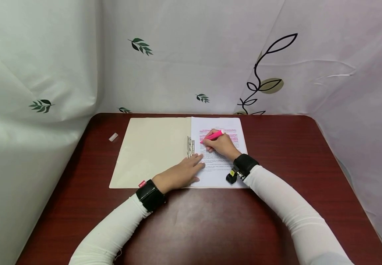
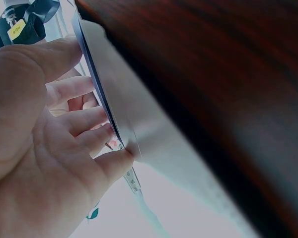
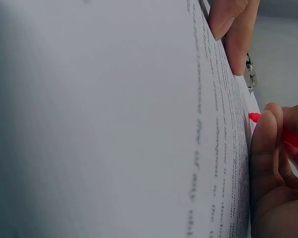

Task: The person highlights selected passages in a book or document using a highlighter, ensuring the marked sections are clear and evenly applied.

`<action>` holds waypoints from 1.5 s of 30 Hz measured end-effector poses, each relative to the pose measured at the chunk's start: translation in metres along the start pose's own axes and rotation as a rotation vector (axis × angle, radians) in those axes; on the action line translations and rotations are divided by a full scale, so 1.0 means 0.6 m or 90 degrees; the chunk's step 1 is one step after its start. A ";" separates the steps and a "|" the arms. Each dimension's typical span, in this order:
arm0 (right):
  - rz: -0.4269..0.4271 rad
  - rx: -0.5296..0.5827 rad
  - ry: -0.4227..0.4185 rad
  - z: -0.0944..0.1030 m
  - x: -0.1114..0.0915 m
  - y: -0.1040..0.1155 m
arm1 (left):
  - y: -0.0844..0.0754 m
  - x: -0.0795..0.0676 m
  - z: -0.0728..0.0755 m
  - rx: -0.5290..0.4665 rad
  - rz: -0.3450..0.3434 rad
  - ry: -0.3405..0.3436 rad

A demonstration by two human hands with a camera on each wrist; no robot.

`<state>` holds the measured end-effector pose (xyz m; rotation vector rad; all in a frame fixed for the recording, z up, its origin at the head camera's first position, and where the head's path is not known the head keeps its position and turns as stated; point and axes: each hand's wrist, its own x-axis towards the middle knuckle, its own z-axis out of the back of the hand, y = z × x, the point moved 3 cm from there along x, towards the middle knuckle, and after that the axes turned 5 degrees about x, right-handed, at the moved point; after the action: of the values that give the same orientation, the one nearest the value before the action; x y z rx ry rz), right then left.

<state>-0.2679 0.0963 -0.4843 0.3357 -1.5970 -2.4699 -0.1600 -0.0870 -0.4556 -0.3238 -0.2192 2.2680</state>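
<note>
An open cream folder [image 1: 154, 147] lies on the table with a printed sheet [image 1: 215, 178] on its right side. Several upper lines of the text are marked pink. My right hand [image 1: 224, 144] grips a pink highlighter [image 1: 215, 135] whose tip is at the left end of a text line, just under the marked part; the tip also shows in the right wrist view. My left hand [image 1: 181, 173] rests with fingers spread over the fold and the sheet's lower left. In the left wrist view, the fingertips [image 2: 120, 161] touch the page surface.
A metal binder clip mechanism [image 1: 191, 146] runs along the folder's fold. To the left of the folder lies a small white piece [image 1: 113, 137], perhaps an eraser. Black bands with cameras circle both wrists. A patterned curtain [image 1: 184, 55] hangs behind the dark red table [image 1: 283, 147].
</note>
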 end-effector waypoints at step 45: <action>-0.030 0.027 -0.004 0.019 -0.002 -0.010 | 0.004 0.005 -0.006 0.004 0.006 0.010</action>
<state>-0.2700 0.1090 -0.4849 0.3753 -1.6641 -2.4769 -0.1623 -0.0861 -0.4602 -0.3388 -0.2026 2.2741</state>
